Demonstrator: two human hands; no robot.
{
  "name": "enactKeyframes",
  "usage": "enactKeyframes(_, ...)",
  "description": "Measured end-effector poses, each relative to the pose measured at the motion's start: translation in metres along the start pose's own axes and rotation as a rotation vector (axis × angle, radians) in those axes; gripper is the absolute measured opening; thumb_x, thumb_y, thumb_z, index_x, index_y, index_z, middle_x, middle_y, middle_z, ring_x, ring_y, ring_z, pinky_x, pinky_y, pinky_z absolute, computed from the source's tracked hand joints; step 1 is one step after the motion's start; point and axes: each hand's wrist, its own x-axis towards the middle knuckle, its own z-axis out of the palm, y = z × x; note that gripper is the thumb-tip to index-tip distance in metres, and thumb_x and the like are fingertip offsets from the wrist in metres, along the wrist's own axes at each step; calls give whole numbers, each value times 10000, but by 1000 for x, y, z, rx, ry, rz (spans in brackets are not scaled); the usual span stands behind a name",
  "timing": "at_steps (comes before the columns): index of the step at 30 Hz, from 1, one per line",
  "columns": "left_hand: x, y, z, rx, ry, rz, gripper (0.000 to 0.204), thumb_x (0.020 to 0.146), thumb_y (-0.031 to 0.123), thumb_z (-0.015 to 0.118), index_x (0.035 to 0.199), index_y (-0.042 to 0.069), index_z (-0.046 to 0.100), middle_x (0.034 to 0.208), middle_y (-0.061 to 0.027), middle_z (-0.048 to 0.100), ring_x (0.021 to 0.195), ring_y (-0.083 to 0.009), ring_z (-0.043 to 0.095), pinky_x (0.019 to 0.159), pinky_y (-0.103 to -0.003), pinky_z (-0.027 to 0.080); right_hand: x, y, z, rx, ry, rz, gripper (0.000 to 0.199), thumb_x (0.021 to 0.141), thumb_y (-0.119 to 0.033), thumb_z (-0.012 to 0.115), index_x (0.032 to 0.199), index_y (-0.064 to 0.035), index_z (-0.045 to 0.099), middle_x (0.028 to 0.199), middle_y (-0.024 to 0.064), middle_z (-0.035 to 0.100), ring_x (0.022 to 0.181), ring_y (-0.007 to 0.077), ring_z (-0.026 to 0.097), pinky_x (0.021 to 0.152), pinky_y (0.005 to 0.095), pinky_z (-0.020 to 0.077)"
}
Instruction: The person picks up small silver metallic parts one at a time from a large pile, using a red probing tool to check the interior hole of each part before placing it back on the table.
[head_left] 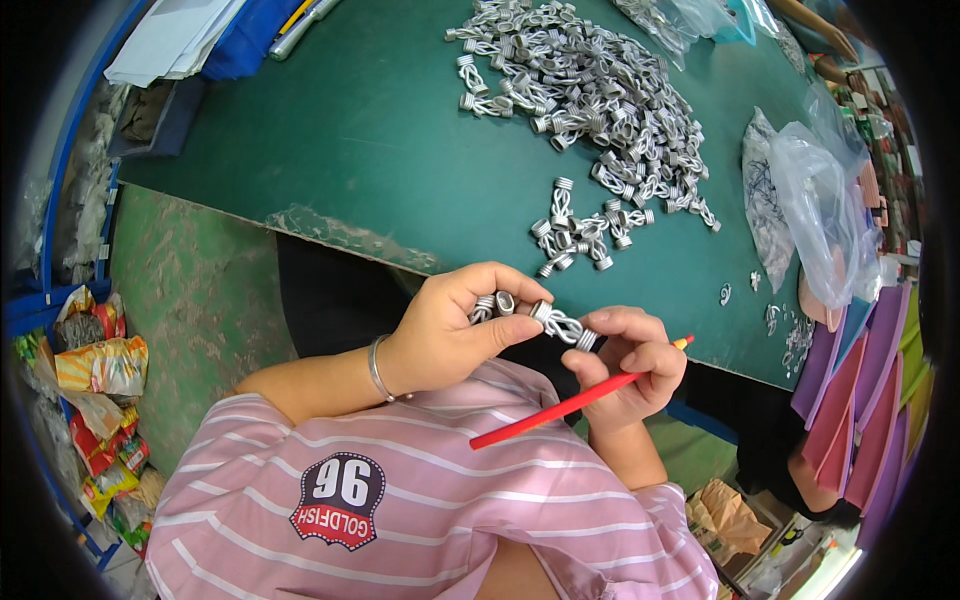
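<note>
Just off the table's near edge, my left hand [450, 325] is closed, pinching one end of a silver-grey metal fitting [565, 327] with ribbed ends and twisted loops between them. Another such fitting [484, 307] sits within the curl of its fingers. My right hand [640, 365] grips the opposite end of the pinched fitting between thumb and fingertips. Across its fingers lies a slim red pencil-like stick [545, 413] with a yellowish tip, slanting down to the left. A small cluster of matching fittings [580, 235] rests on the table just beyond my hands.
A large pile of fittings [600, 90] covers the far middle of the green table [330, 130]. Clear plastic bags [815, 190] and small loose metal pieces [797, 340] are at the right. A blue bin [245, 40] and papers [175, 35] stand far left. Another person's arm [820, 25] shows far right.
</note>
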Motion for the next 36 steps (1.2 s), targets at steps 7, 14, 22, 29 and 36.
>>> enactKeyframes(7, -2, -2, -4, -501, -92, -375, 204, 878, 75, 513, 1036, -53, 531, 878, -151, 616, 655, -164, 615, 539, -219, 491, 10, -7, 6, -13, -153, -58, 416, 653, -32, 767, 736, -66, 361, 878, 197, 613, 676, 245, 613, 582, 306, 492)
enactKeyframes(14, -13, -39, -46, -393, -110, -584, 227, 853, 108, 544, 1048, -7, 540, 932, -130, 591, 792, -194, 589, 682, -329, 494, 29, 14, -6, -491, -100, -51, 278, 666, 118, 638, 695, -50, 419, 876, 144, 632, 671, 254, 561, 616, 323, 443)
enactKeyframes(22, 0, -60, -50, -16, 165, -625, 274, 847, 179, 591, 1091, 56, 569, 1072, -46, 576, 981, -138, 523, 849, -335, 417, 42, 29, -4, -595, -212, -147, 276, 647, 91, 641, 718, -70, 428, 829, 80, 615, 691, 265, 547, 673, 344, 408)
enactKeyframes(29, -7, 4, -20, -97, -148, -437, 258, 837, 76, 591, 1058, -56, 563, 855, -116, 633, 668, -135, 618, 590, -228, 507, 21, 14, 2, -209, -153, -92, 360, 646, 100, 680, 753, -75, 385, 790, 122, 607, 693, 259, 581, 612, 323, 454)
enactKeyframes(36, -3, 4, -9, 157, -29, 27, 225, 769, -2, 651, 981, -32, 585, 802, -65, 593, 634, -88, 578, 557, -188, 471, 6, 9, 5, 173, -61, 319, 290, 750, 45, 647, 768, -60, 377, 941, 209, 592, 719, 167, 577, 635, 252, 479)
